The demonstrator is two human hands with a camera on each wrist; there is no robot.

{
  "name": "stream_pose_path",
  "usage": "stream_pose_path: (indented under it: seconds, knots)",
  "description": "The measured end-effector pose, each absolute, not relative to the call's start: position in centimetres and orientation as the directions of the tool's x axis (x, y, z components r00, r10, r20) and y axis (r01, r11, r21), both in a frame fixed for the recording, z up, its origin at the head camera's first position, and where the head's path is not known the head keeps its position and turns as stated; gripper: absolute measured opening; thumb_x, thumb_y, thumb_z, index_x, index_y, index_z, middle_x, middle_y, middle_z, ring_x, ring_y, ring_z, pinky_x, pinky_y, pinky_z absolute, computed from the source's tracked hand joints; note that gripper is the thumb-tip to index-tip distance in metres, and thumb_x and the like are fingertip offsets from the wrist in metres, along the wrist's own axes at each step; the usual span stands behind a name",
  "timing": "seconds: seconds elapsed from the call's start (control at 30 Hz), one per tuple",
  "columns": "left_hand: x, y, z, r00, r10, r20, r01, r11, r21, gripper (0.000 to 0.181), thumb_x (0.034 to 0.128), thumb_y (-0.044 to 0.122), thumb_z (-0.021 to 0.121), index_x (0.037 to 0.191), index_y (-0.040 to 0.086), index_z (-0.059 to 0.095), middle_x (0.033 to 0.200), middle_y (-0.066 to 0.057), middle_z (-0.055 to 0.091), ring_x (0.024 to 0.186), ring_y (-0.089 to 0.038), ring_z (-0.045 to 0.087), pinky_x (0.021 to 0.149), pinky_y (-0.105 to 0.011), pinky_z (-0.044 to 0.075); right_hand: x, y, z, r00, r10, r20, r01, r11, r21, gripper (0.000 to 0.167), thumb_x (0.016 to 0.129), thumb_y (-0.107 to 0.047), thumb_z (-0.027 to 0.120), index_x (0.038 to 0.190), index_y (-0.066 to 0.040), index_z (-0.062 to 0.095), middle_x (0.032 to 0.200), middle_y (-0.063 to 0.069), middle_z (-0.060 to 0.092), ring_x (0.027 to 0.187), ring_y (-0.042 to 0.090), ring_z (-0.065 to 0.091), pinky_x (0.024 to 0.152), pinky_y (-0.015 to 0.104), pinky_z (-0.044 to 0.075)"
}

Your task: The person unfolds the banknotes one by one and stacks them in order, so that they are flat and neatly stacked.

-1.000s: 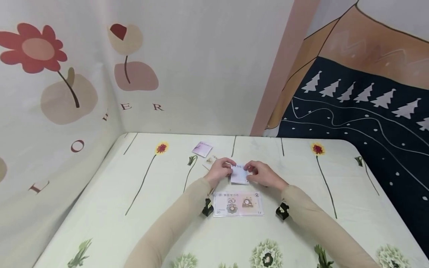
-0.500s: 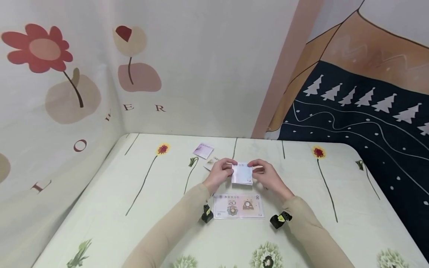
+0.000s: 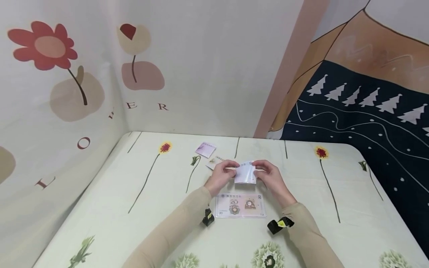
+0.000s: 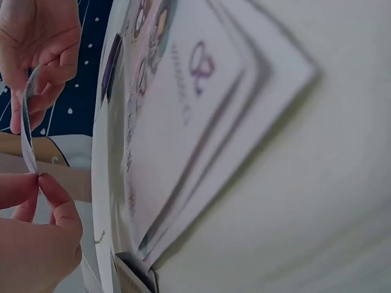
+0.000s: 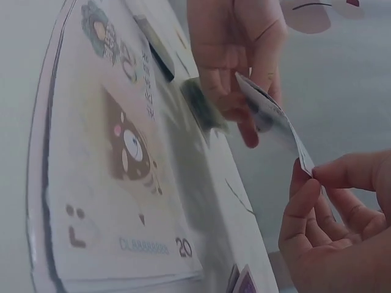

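Observation:
A folded play banknote (image 3: 245, 173), pale lilac, is held above the table between both hands. My left hand (image 3: 222, 175) pinches its left edge between thumb and fingers; this hand (image 4: 40, 235) also shows in the left wrist view. On the opposite edge my right hand (image 3: 270, 178) has its own pinch, seen close up in the right wrist view as fingers and thumb on the note (image 5: 278, 125). Just below the hands lies a flat stack of pinkish play banknotes (image 3: 240, 205) marked 20, its layered edges visible in the left wrist view.
Behind the hands lie a purple folded note (image 3: 206, 149) and a paler folded note (image 3: 213, 162), partly behind the left hand. The flower-printed tablecloth (image 3: 161, 234) reaches back to a pale curtain (image 3: 207, 74). A dark tree-patterned cloth (image 3: 352, 115) hangs at right.
My right fingers have moved from the folded banknote's face to its right edge. The banknote has shifted slightly right and now tilts, its surface catching light. The flat stack stays put.

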State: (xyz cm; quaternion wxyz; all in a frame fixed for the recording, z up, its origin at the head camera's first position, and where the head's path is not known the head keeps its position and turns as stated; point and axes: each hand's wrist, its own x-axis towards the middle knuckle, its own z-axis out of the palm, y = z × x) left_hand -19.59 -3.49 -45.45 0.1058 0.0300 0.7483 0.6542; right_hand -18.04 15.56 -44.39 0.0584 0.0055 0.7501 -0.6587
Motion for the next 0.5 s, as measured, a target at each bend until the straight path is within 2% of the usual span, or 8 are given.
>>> stream_pose_path:
  seconds: [0.13,0.27,0.5]
  knots:
    - [-19.0,-3.2,-45.4,-0.98,0.171,-0.098,-0.056,0.235,0.97,0.025,0.0878,0.001,0.063,0.112,0.008,0.066,0.119,-0.011,0.058,0.1,-0.024,0.061,0.09,-0.04,0.048,-17.8,15.4,-44.5,-0.994,-0.068,-0.088,0.083,0.079,-0.993,0.032,0.09,0.006,0.054,0.122,0.005,0.054,0.119,0.021,0.058,0.098,0.019,0.058,0.078,0.027,0.051]
    - [-18.5,-2.8,-45.0,-0.98,0.189,-0.06,-0.001,0.297,0.955,0.03,0.0825,0.002,0.07,0.112,0.007,0.066,0.113,-0.01,0.057,0.099,-0.024,0.057,0.084,-0.036,0.05,-17.4,15.3,-44.5,-0.993,-0.087,-0.081,0.077,0.049,-0.996,0.032,0.089,0.004,0.056,0.122,0.004,0.054,0.117,0.018,0.06,0.096,0.016,0.059,0.077,0.029,0.051]
    - [-17.8,-2.0,-44.2,-0.968,0.249,0.01,0.059,0.19,0.98,0.03,0.0828,0.002,0.071,0.112,0.002,0.062,0.107,-0.009,0.063,0.096,-0.023,0.062,0.08,-0.03,0.053,-16.9,14.9,-44.4,-0.995,-0.086,-0.059,0.054,0.068,-0.996,0.033,0.089,0.001,0.06,0.121,0.005,0.055,0.118,0.017,0.06,0.096,0.012,0.058,0.077,0.031,0.052]
